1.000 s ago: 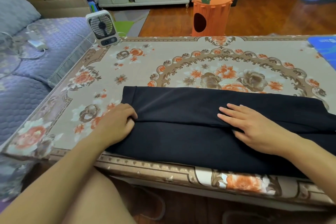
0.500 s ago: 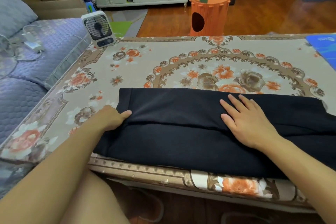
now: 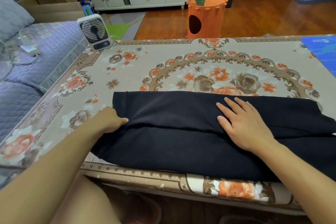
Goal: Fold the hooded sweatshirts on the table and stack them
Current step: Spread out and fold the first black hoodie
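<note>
A black hooded sweatshirt [image 3: 181,132] lies folded lengthwise along the near edge of the floral table [image 3: 163,71], running off the right side of the view. My left hand [image 3: 111,121] is at its left end, the fingers tucked under the upper layer and the thumb on top, pinching the cloth. My right hand [image 3: 243,123] lies flat with straight fingers on the middle of the sweatshirt, pressing it down. Its hood is not visible.
A small white fan [image 3: 94,32] stands on the table's far left corner. A blue mat [image 3: 321,51] lies at the far right. A purple sofa [image 3: 36,56] with a charger borders the left side. An orange carrot-shaped stool [image 3: 205,16] stands on the floor beyond.
My left hand has slid under the upper layer at the left end and taken hold of it. My right hand has shifted slightly to a flatter press on the cloth.
</note>
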{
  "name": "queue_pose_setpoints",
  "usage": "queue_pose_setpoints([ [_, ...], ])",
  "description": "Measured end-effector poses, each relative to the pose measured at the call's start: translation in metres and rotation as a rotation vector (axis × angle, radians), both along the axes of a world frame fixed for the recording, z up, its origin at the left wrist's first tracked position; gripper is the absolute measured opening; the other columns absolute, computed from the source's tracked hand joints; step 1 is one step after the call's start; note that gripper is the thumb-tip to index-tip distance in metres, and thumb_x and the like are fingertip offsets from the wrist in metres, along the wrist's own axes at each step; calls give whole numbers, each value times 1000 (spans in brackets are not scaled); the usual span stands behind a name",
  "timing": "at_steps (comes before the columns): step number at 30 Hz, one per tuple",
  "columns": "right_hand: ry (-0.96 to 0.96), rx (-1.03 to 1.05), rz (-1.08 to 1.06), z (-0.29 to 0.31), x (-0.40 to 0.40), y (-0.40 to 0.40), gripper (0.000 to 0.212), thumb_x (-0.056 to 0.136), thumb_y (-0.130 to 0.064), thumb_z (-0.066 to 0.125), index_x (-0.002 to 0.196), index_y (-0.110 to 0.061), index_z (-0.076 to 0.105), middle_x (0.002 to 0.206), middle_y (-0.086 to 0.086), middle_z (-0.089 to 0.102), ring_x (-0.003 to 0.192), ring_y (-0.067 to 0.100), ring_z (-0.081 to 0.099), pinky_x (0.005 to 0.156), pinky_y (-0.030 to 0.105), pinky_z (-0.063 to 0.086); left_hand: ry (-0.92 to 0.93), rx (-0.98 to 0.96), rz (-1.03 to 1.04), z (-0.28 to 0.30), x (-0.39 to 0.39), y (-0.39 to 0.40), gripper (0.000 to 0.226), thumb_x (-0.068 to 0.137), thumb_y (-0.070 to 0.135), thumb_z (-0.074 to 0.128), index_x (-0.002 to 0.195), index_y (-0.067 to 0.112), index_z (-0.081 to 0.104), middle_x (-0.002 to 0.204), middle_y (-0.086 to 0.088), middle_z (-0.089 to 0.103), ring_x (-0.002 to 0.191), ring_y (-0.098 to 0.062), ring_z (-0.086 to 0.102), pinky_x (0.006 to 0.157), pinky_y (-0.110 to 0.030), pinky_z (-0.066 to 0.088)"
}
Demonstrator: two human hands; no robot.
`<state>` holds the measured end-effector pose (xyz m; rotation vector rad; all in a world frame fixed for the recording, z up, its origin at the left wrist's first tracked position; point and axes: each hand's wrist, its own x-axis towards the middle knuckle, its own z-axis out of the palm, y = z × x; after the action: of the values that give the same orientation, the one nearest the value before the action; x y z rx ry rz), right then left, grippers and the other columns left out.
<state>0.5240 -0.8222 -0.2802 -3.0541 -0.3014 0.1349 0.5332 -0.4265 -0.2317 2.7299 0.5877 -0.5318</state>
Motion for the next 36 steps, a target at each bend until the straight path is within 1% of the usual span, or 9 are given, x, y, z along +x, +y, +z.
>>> queue_pose_setpoints([
  [5, -6, -2, 2, -1, 1, -1, 74, 92, -66, -5, 158, -41, 17, 167, -9, 13, 154, 19, 6, 126, 39, 4, 62, -425, 325, 5, -10, 17, 50, 87, 52, 73, 109, 8, 64, 105, -11, 69, 92, -31, 67, 82, -40, 53],
  [9, 2, -1, -2, 1, 1, -1, 75, 90, -67, -5, 157, -41, 18, 167, -9, 14, 154, 19, 7, 126, 40, 5, 116, -684, 323, 4, -18, 27, 41, 95, 52, 63, 116, 17, 70, 109, -7, 76, 102, -31, 72, 96, -46, 54],
  [13, 31, -27, 14, 3, 1, -1, 85, 83, -76, -15, 158, -43, 9, 168, -9, 6, 154, 19, 0, 126, 40, 0, -132, -82, -58, -10, -21, 27, 32, 108, 34, 40, 126, 12, 55, 130, -12, 61, 112, -33, 57, 87, -37, 38],
  [19, 123, -65, 229, 24, 0, 45, 74, 87, -81, 6, 153, -52, -10, 167, -11, -10, 154, 22, -12, 124, 49, -7, -419, 209, -38, 42, -6, 90, 36, 106, 25, 44, 137, 6, 48, 142, -31, 49, 129, -49, 47, 109, -51, 35],
  [23, 84, -58, 346, 5, -10, 107, 66, 93, -74, 3, 151, -51, -21, 166, -7, -20, 152, 29, -19, 122, 54, -11, -325, 144, 48, 93, -6, 110, 25, 106, 23, 45, 119, 4, 56, 131, -29, 58, 117, -47, 55, 92, -47, 42],
  [26, 90, -69, 342, 3, -9, 111, 65, 94, -73, 3, 150, -50, -22, 165, -6, -22, 151, 30, -22, 121, 55, -13, -257, -213, 69, 143, -10, 73, 11, 106, 25, 50, 106, 20, 61, 118, -15, 66, 104, -36, 64, 87, -50, 56],
  [30, 245, -19, 447, 26, -4, 103, 80, 82, -81, 4, 155, -49, -9, 166, -9, -16, 152, 26, -20, 123, 51, -11, -316, -509, -35, 192, -16, -15, 7, 100, 21, 61, 107, 23, 62, 112, -10, 68, 103, -28, 68, 94, -49, 55],
  [33, 298, 264, 419, 59, 2, 46, 75, 89, -77, 22, 156, -47, 12, 166, -17, 5, 154, 12, -3, 126, 44, 1, -370, -520, -171, 187, -18, -85, 20, 96, 26, 67, 113, 30, 58, 113, -3, 65, 100, -26, 69, 85, -45, 58],
  [36, 227, 26, 331, 48, -10, -34, 87, 72, -93, 1, 150, -57, -10, 164, -16, -14, 153, 16, -16, 125, 45, -3, -392, -358, -297, 159, -21, -147, 20, 94, 30, 66, 112, 28, 57, 99, -2, 65, 84, -24, 67, 66, -40, 56],
])
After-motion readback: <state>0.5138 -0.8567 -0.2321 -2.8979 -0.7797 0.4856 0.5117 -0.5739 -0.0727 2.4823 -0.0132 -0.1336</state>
